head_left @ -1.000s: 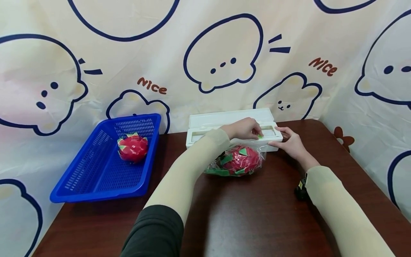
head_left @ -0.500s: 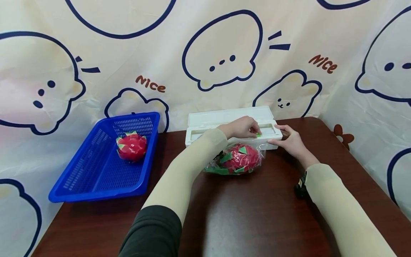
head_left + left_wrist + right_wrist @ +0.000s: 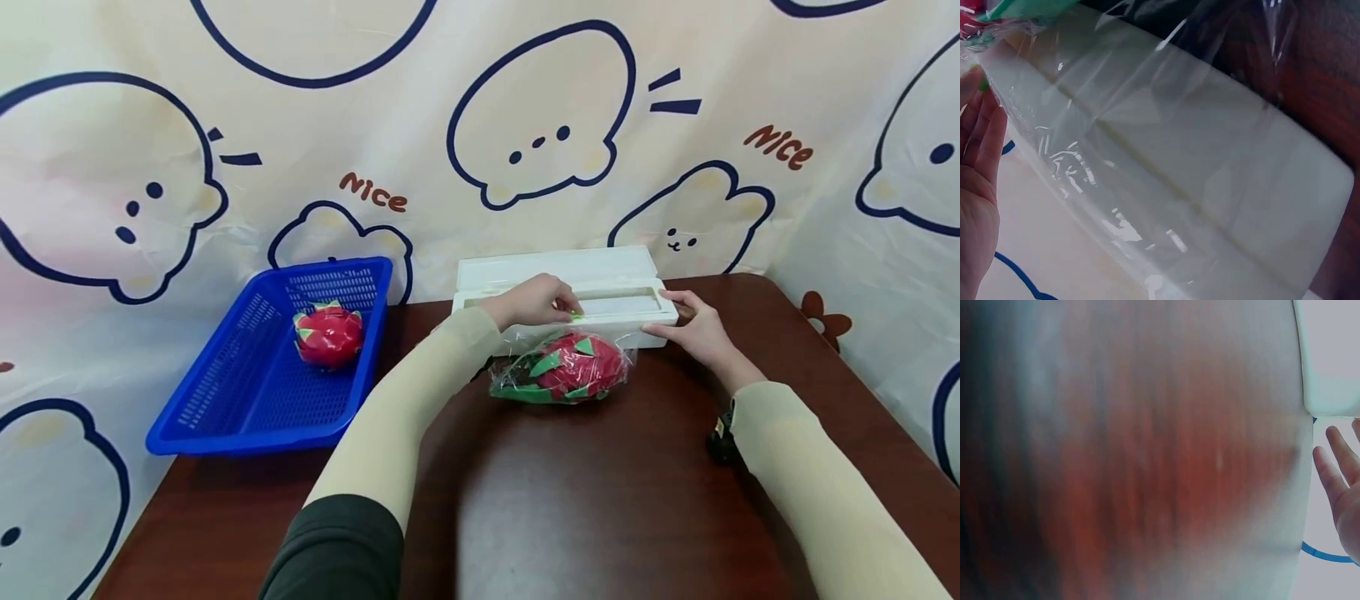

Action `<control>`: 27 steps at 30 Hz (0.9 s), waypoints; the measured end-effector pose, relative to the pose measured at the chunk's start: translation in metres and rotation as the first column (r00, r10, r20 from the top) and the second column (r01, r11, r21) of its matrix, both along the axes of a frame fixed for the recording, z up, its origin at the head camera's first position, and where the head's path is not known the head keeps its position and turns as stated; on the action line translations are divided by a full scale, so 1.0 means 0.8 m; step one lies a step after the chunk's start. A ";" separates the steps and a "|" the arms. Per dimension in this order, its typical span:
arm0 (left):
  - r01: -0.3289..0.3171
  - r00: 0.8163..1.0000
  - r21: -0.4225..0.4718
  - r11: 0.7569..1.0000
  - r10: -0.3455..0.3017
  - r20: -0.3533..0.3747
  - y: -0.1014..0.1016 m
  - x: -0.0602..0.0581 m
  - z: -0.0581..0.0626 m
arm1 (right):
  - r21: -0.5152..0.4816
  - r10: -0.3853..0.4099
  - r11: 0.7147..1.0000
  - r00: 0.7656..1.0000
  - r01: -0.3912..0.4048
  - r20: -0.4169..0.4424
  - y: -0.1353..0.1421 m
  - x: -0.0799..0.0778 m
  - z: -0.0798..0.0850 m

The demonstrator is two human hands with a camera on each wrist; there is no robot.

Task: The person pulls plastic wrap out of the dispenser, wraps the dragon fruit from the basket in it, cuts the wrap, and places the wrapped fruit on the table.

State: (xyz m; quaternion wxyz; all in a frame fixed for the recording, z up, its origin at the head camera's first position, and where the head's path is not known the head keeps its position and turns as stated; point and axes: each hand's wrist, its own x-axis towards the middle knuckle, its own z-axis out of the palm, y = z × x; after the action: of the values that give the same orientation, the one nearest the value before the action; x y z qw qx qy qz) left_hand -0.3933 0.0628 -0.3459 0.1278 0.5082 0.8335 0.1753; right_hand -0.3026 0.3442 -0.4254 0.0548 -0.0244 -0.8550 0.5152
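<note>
A white cling film dispenser point(image 3: 555, 268) with its lid raised stands at the back of the table. My left hand point(image 3: 534, 300) pinches the small green cutter slider point(image 3: 577, 316) on its front edge. At the dispenser's right end, my right hand point(image 3: 701, 333) grips the corner between thumb and fingers. In front lies a dragon fruit point(image 3: 581, 367) on a green base, under clear film. The left wrist view shows cling film point(image 3: 1116, 231) stretched across the dispenser's front. Only part of my right hand point(image 3: 1347, 500) appears in the right wrist view, near a white corner.
A blue plastic basket point(image 3: 255, 408) stands on the left with one red dragon fruit point(image 3: 328, 335) in it. The brown table point(image 3: 570, 500) meets a printed cloth backdrop point(image 3: 420, 100) behind. A black wrist camera point(image 3: 722, 442) hangs under my right sleeve.
My left hand has slid leftward along the dispenser's front edge with the green slider. The right hand keeps its grip on the right end. The head view has turned slightly left.
</note>
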 end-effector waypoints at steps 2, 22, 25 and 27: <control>-0.010 1.000 0.013 1.000 0.010 0.004 -0.003 0.002 -0.003 | -0.009 0.009 1.000 1.000 -0.009 0.008 0.001 0.002 -0.001; -0.103 0.993 0.031 0.994 0.104 -0.049 -0.051 0.008 -0.010 | 0.023 0.020 1.000 1.000 -0.021 0.021 -0.002 0.003 0.003; -0.128 0.990 0.031 0.991 0.130 -0.057 -0.070 0.011 -0.009 | 0.023 0.024 0.999 0.999 -0.025 0.026 -0.002 0.005 0.004; -0.139 0.988 0.040 0.989 0.142 -0.057 -0.081 0.012 -0.008 | 0.026 0.022 0.999 0.999 -0.023 0.033 -0.001 0.005 0.004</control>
State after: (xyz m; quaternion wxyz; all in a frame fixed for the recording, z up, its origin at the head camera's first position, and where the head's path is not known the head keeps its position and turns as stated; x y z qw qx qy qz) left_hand -0.3835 -0.0017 -0.3521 0.0810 0.4554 0.8674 0.1835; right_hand -0.2984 0.3433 -0.4225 0.0354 -0.0227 -0.8627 0.5040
